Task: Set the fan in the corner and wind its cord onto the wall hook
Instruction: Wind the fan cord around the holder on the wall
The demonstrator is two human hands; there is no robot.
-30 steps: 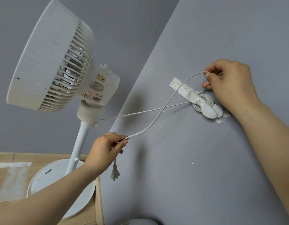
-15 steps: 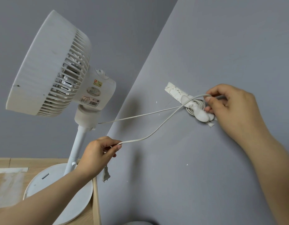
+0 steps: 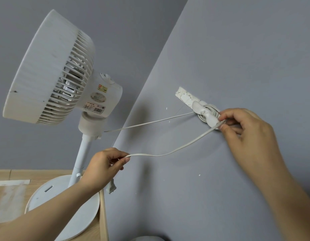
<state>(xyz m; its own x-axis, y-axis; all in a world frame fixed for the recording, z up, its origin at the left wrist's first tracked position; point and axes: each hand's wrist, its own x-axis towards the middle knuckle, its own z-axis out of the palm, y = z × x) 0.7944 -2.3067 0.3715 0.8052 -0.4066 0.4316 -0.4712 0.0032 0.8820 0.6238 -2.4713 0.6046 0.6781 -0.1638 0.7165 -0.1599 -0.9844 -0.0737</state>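
Fan: I see the fan point(image 3: 46, 70) as a white plastic drum with a ribbed, slatted rear grille and printed labels on its rounded motor housing, tilted on a slim round pole point(image 3: 81, 160) over a flat disc base point(image 3: 63, 206).
Fan position: it stands in the corner, its base near both walls.
Cord: the cord point(image 3: 168, 153) is thin, white and smooth. One straight run goes from the fan's neck to the wall hook point(image 3: 205, 115), several coils sit round the hook, and a slack run sags between my two hands.
Hook: glossy, rounded white plastic, fixed to a chipped, flaking white strip point(image 3: 183, 96).
Plug: the plug point(image 3: 111, 187) dangles below my left hand.
Room: two matt grey walls point(image 3: 237, 49) meet behind the fan, and the floor point(image 3: 9, 197) is pale wood grain with a whitish patch.
Left hand: my left hand point(image 3: 105, 164) has its fingers curled, thumb and forefinger pinching the cord.
Right hand: my right hand point(image 3: 246, 133) pinches the cord between thumb and forefinger just beside the hook's lower end, with the other fingers loosely bent.
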